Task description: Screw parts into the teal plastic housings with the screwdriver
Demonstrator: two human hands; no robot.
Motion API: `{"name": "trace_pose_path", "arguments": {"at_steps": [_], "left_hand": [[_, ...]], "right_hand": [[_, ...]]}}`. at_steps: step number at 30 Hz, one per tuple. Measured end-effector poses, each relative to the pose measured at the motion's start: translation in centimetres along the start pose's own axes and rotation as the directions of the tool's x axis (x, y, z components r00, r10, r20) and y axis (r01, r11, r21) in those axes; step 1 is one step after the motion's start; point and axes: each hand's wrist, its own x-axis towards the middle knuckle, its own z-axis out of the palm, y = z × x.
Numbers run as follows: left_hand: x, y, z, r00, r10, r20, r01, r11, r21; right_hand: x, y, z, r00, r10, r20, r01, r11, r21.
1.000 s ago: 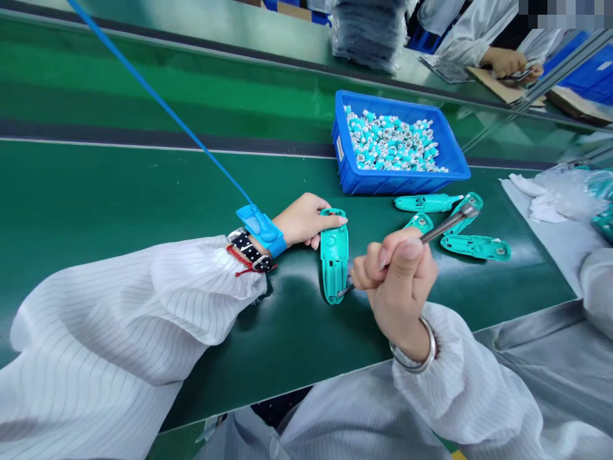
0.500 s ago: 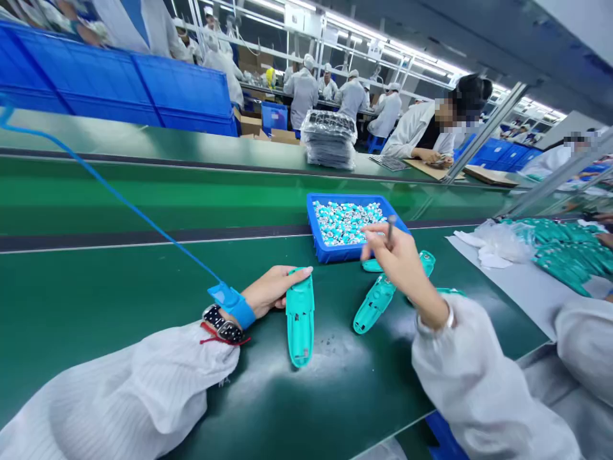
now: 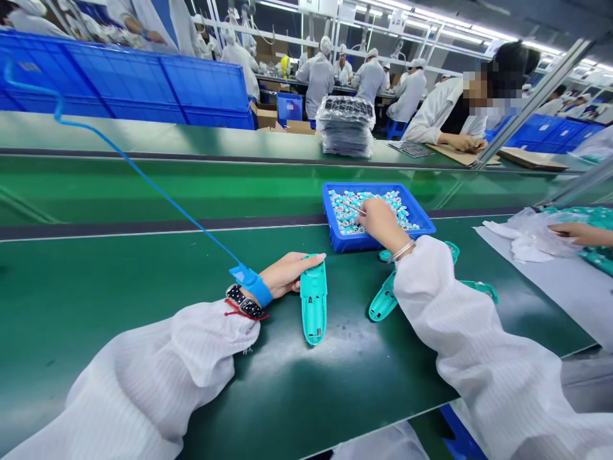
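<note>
A: What is the left hand [image 3: 290, 273] doing?

B: Its fingers [image 3: 311, 260] grasp the top end of a long, rounded teal plastic housing [image 3: 313, 306]. The housing has a smooth, glossy shell with a recessed dark opening, and it lies lengthwise on the shiny green table [image 3: 119, 377], just beyond the left sleeve.

A: And the right hand [image 3: 380, 220]?

B: Its fingers are clenched around a thin metal tool [image 3: 353, 206]. The slim shaft reaches over a rectangular blue plastic tray [image 3: 357, 243], above a heap of small teal-and-silver cylindrical parts [image 3: 397, 209]. I cannot tell whether its tip touches them.

A: What lies nearest that hand on the table?

B: Several more teal plastic housings, including 1 tapered piece [image 3: 383, 305] partly under the white striped fabric sleeve [image 3: 460, 338]. The tray sits just beyond them.

A: Anything on the wrists?

B: The left wrist has a blue antistatic strap [image 3: 251, 285] with a thin blue cord [image 3: 143, 176], plus a black dotted watch band [image 3: 244, 302]. A silver bangle [image 3: 401, 251] circles the right wrist.

A: And to the right?

B: A co-worker's hand [image 3: 575, 233] rests on teal pieces beside crumpled clear plastic [image 3: 524, 239].
</note>
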Motion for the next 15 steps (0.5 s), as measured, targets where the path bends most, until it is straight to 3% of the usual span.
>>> {"name": "trace_pose_path", "arguments": {"at_steps": [4, 7, 9, 11, 13, 15], "left_hand": [[-0.3, 0.0, 0.4, 1.000, -0.008, -0.026, 0.008, 1.000, -0.013], [-0.9, 0.0, 1.1, 0.995, 0.062, 0.075, -0.053, 0.992, -0.117], [-1.7, 0.1, 1.6, 0.971, 0.120, 0.209, -0.073, 0.973, -0.219], [-2.8, 0.3, 2.0, 0.921, 0.148, 0.361, -0.048, 0.961, -0.272], [-3.9, 0.6, 2.2, 0.847, 0.132, 0.515, -0.013, 0.974, -0.228], [-4.9, 0.9, 2.4, 0.766, 0.075, 0.638, 0.008, 0.992, -0.127]], "right_hand": [[-3.1, -1.1, -2.8, 0.990, -0.014, -0.137, 0.032, 0.991, 0.129], [-6.7, -2.2, -4.1, 0.976, -0.072, -0.207, 0.162, 0.873, 0.460], [-8.9, -2.8, -4.5, 0.982, -0.131, -0.138, 0.190, 0.677, 0.711], [-10.8, -2.9, -4.6, 0.970, -0.244, 0.013, 0.119, 0.515, 0.849], [-12.0, -2.6, -4.8, 0.926, -0.350, 0.143, 0.026, 0.436, 0.899], [-12.8, -2.2, -5.2, 0.875, -0.411, 0.257, -0.069, 0.420, 0.905]]}}
